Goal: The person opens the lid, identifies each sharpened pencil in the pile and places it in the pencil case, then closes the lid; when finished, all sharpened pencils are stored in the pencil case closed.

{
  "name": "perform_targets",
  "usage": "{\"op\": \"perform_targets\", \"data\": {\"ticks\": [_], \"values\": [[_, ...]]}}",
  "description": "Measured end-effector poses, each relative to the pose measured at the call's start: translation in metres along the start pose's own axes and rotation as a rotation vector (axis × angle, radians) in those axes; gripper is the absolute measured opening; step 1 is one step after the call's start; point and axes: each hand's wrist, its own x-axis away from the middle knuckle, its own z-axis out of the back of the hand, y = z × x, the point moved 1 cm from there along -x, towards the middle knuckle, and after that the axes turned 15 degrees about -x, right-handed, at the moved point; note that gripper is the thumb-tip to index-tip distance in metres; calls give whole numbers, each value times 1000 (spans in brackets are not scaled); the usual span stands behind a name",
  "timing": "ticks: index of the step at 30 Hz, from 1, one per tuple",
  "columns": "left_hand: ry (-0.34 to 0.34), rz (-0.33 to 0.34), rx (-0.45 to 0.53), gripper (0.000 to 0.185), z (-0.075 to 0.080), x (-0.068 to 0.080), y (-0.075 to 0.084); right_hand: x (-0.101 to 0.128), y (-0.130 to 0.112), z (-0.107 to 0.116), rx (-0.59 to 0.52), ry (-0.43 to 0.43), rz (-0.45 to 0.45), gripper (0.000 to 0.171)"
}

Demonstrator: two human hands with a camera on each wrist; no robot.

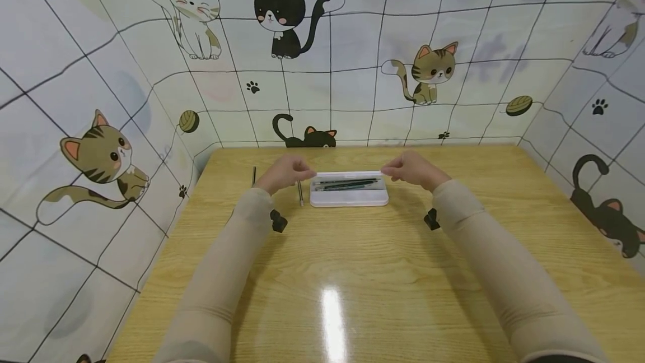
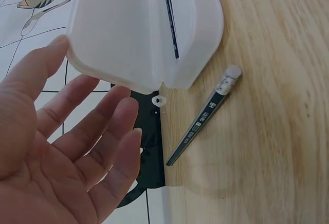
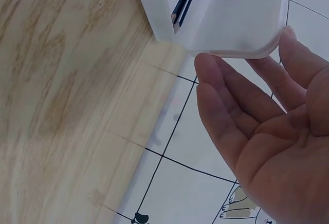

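A white pencil case (image 1: pixel 349 199) lies open at the far side of the table with several dark green pencils (image 1: pixel 347 185) inside. My left hand (image 1: pixel 286 173) holds the left corner of its raised lid (image 2: pixel 115 29), thumb on the rim and fingers behind it. At the opposite corner, my right hand (image 1: pixel 415 170) holds the lid (image 3: pixel 239 16) between thumb and fingers. Beside the case's left end lies a loose pencil (image 2: pixel 202 118) with a white eraser. Another dark pencil (image 1: pixel 254 176) shows left of my left hand, partly hidden by it.
The wooden table (image 1: pixel 347 262) reaches back to a wall (image 1: pixel 347 88) covered in cat drawings. Similar walls stand at the left and right. Dark wrist-worn pieces (image 1: pixel 278 221) hang under both sleeves.
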Motion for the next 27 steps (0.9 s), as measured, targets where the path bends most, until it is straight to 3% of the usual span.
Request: {"op": "perform_targets", "data": {"ticks": [12, 27], "values": [[20, -4, -97, 22, -7, 4, -1, 1, 8, -8, 37, 12, 49, 40], [21, 9, -139, 23, -12, 9, -1, 0, 17, -14, 58, 8, 74, 32]]}}
